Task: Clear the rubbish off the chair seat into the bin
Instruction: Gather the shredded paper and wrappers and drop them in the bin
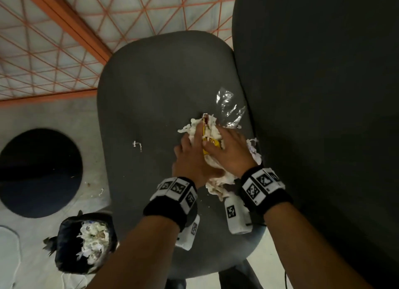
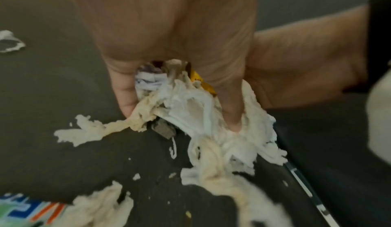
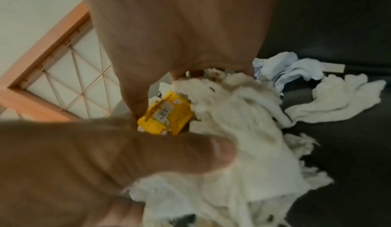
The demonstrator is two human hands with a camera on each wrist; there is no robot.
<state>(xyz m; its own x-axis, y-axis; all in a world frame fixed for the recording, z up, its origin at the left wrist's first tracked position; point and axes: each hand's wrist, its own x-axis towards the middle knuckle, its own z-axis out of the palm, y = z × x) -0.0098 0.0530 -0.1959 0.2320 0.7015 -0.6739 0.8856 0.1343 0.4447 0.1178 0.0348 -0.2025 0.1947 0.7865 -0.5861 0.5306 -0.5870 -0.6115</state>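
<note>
Both hands cup a heap of torn tissue point(image 1: 212, 176) and a yellow wrapper point(image 1: 210, 142) at the chair seat point(image 1: 151, 89)'s right side, hard against the backrest point(image 1: 323, 94). Left hand point(image 1: 191, 161) and right hand point(image 1: 228, 153) curl their fingers round it. Clear plastic point(image 1: 228, 109) lies just beyond. The seat's left half is open; the bin point(image 1: 84, 243) stands near left on the floor
</note>
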